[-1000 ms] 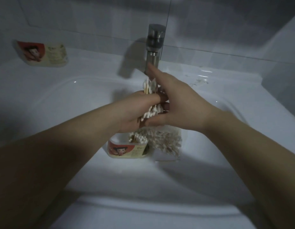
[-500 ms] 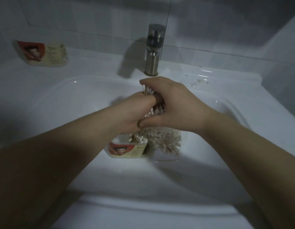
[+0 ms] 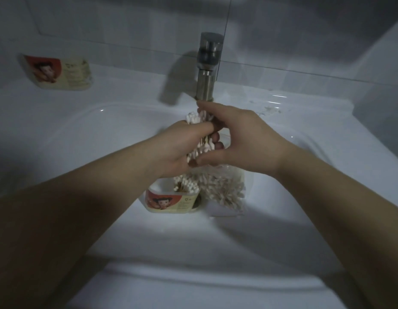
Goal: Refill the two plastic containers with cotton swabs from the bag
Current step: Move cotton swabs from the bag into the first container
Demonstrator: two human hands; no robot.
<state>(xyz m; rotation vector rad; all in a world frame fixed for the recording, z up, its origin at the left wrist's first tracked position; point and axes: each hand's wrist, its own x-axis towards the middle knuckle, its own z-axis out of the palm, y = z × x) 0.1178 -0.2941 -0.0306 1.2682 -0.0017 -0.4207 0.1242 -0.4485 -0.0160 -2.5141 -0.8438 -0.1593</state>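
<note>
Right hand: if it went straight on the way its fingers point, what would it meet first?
The cotton swab bundle; the right hand curls round it, with the left hand gripping it just beyond.

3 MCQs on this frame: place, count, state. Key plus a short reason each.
1. Where is the clear plastic bag of cotton swabs?
A) in the white sink basin, right of a red-labelled plastic container
B) on the rear ledge
C) on the tap
2. How many red-labelled containers show?
A) one
B) two
C) three
3. The bundle of white cotton swabs is:
A) loose in the basin
B) inside the bag
C) held by both hands
Key: 1A, it lies beside that container; 2B, a second container lies at rear left; 3C, left hand and right hand curl round it.
</note>
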